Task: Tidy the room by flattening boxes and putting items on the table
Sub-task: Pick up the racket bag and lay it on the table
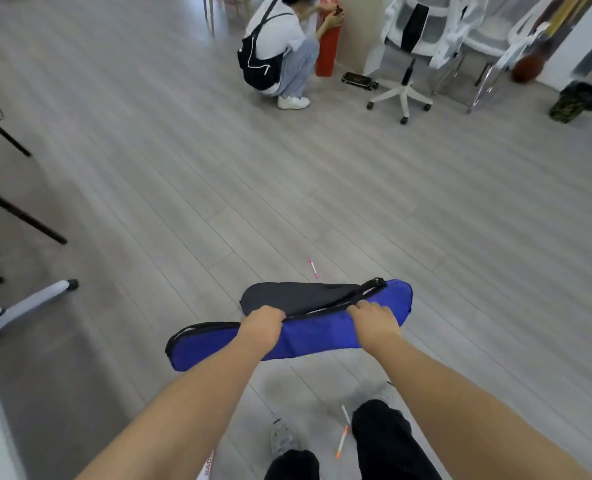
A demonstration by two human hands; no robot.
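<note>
I hold a blue and black racket bag [317, 332] in front of me, above the grey wooden floor [218, 168]. My left hand [261, 322] grips its upper edge near the middle. My right hand [374, 318] grips the same zipped edge further right, near the black strap. The bag's black flap folds away from me. A pink pen [313, 268] lies on the floor just beyond the bag. Two more pens, one orange-tipped [341, 441] and one white [346, 414], lie between my feet.
A person [280, 53] crouches at the far wall by a red box [328, 51]. White office chairs [412, 39] stand at the back right, a dark bin [577, 100] beyond them. Black table legs [21, 216] and a chair base [28, 304] are at the left.
</note>
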